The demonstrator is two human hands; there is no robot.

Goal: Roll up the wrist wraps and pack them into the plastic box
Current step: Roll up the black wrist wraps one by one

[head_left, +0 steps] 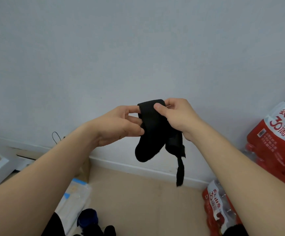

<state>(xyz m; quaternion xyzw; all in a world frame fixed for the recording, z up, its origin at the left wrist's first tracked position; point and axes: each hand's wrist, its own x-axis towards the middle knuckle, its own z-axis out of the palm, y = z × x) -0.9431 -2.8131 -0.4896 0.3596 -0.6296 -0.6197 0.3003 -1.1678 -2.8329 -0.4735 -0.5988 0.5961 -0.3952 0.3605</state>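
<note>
Wrist wrap [152, 132], black, hangs in the air between your hands: your left hand [116, 126] pinches its left edge, your right hand [175, 114] pinches its top, a thin strap dangling below.

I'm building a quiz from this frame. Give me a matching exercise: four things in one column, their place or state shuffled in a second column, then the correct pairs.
Things
1. wrist wrap
2. thin strap
3. bottle packs
4. blue object

Place or state
A. red and white, at the right edge
B. low down, near the bottom edge of the view
C. held in the air by the left hand and right hand
D. dangles loose below the wrap

Pairs: 1-C, 2-D, 3-A, 4-B
</note>
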